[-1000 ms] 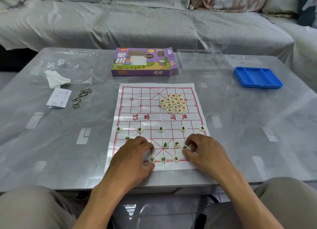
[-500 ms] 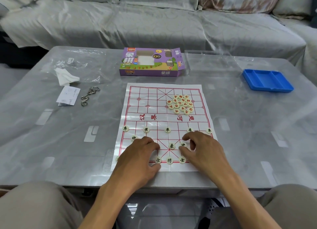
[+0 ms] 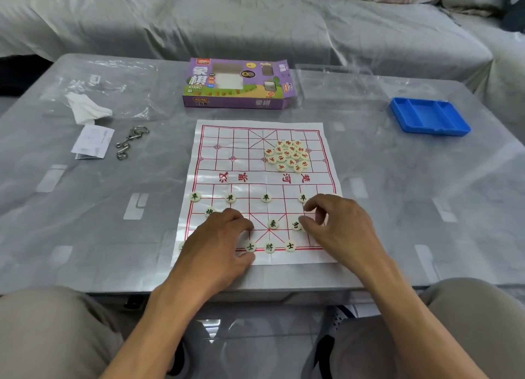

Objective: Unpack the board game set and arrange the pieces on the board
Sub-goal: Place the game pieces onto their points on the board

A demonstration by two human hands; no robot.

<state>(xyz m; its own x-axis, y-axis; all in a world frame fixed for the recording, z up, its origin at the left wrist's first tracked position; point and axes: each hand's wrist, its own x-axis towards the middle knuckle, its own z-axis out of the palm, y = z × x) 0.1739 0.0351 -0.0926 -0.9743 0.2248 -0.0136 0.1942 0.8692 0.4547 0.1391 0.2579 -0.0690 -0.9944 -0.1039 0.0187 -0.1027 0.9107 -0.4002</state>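
Your right hand hovers over the near right corner of the white paper board with red grid lines, fingers loosely curled and apart, the fingertips just beside a cream round piece with a dark character; whether they touch it you cannot tell, and nothing is visibly gripped. Your left hand lies knuckles-up on the near left of the board, fingers bent downward; what sits under them is hidden, so its grasp cannot be told.

The dark-lettered side looks well advanced: four soldier pieces show along one line, three pieces sit on the near edge row, and two others lie loose near the palace cross. The cluster of cream pieces with red characters sits heaped on the far right of the board, not yet laid out, so roughly half the job appears left.

Beyond the board, the purple cardboard game box lies open at its right end on the grey glossy table, with a blue plastic compartment tray to the right.
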